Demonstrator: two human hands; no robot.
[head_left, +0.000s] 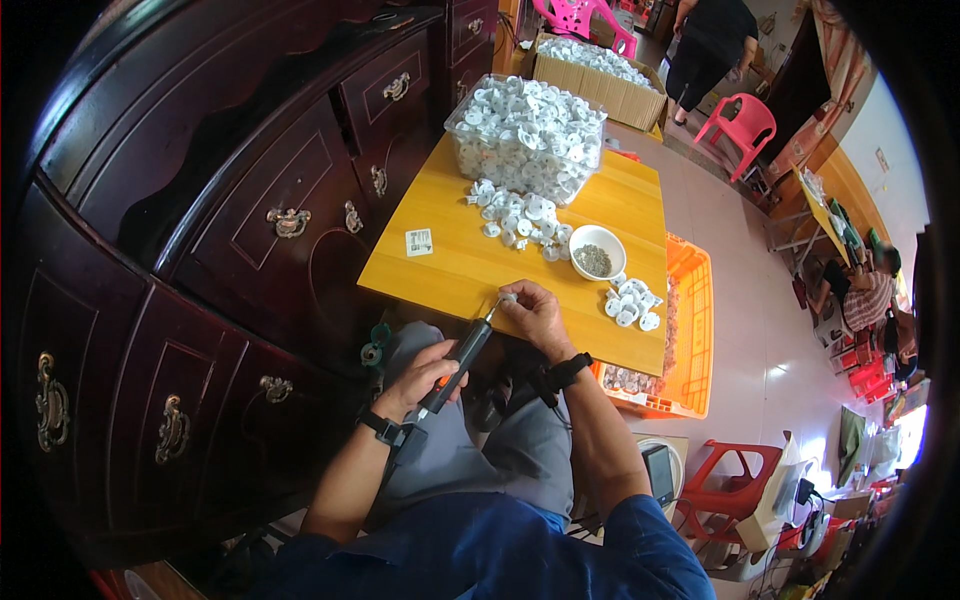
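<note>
My left hand [424, 376] is wrapped round a dark electric screwdriver [469, 347], its bit pointing up and away from me. At the near edge of the yellow table [440, 275], my right hand [536, 314] pinches a small white plastic part [507, 298], mostly covered by the fingers. The screwdriver's tip meets or nearly meets that part; I cannot tell which. Beyond my right hand stands a white bowl [617, 241] holding small metal screws [593, 261]. A small heap of white plastic parts [632, 303] lies to its right, and a looser pile [520, 216] spreads behind it.
A clear tub [473, 160] heaped with white parts stands at the table's back. An orange crate [698, 345] sits on the right, dark wooden drawers [250, 235] on the left. Farther off are a cardboard box [590, 82], a pink chair [742, 125] and other people.
</note>
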